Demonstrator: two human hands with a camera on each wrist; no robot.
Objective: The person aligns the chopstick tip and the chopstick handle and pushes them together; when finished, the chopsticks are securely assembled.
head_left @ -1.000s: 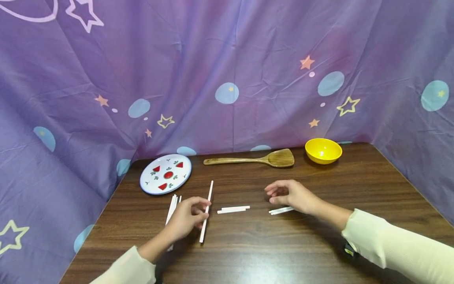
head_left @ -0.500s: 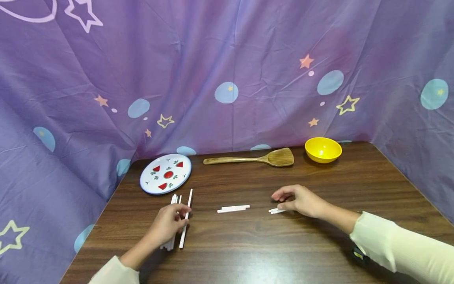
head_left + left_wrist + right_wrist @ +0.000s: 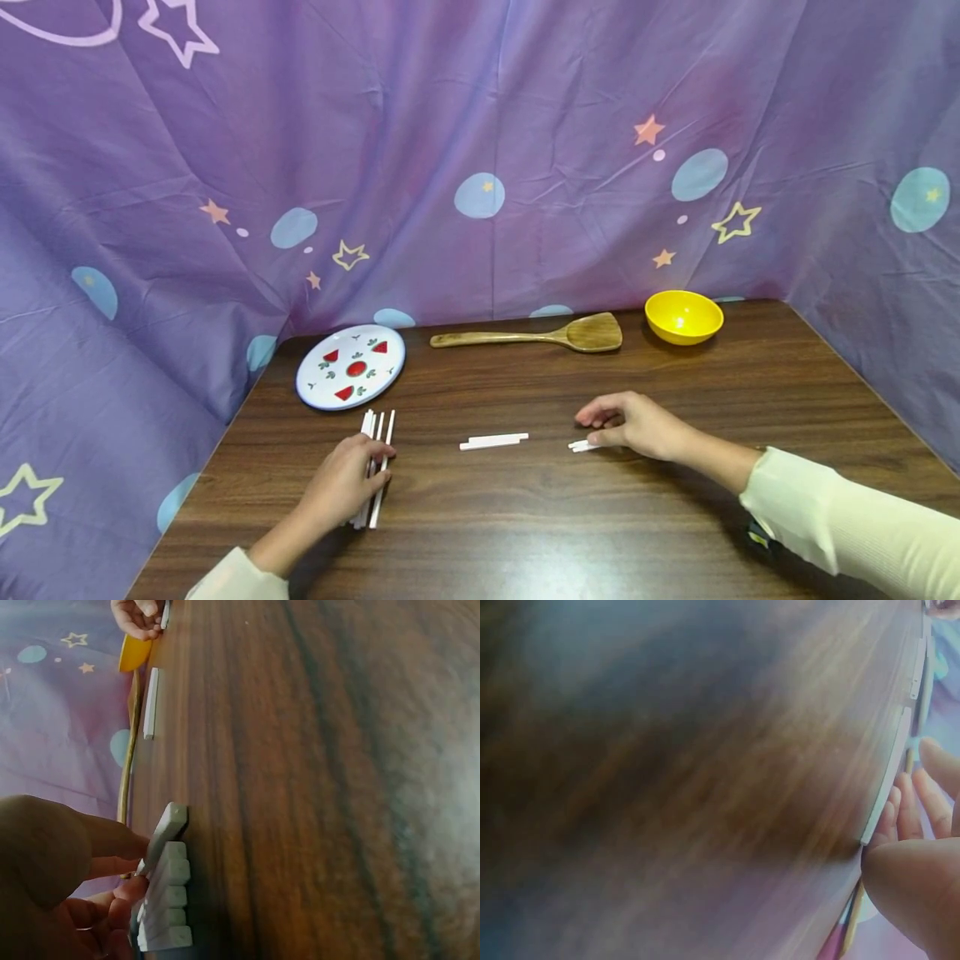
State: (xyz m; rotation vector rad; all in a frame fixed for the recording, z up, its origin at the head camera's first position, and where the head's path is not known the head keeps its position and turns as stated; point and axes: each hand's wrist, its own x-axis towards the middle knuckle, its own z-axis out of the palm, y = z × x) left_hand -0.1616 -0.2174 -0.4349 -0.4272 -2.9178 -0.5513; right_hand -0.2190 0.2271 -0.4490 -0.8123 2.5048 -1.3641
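Note:
Between thumb and fingertips, my left hand pinches a long white stick, square-edged, at the right side of a row of similar white sticks. In the left wrist view that stick leans, its end just above the row. My right hand rests low over the table with loosely bent fingers, beside a pair of white sticks whose right part it hides. In the right wrist view a white stick runs along the fingers. Two shorter-looking white sticks lie side by side between the hands.
On the brown wooden table, a white plate with red fruit pictures sits at the back left. A wooden spatula lies along the back, and a yellow bowl stands at the back right. A purple patterned cloth hangs behind.
My left hand has carried the long stick leftward, up against the row of sticks. My right hand has shifted slightly right and toward me, and stays beside its pair of sticks.

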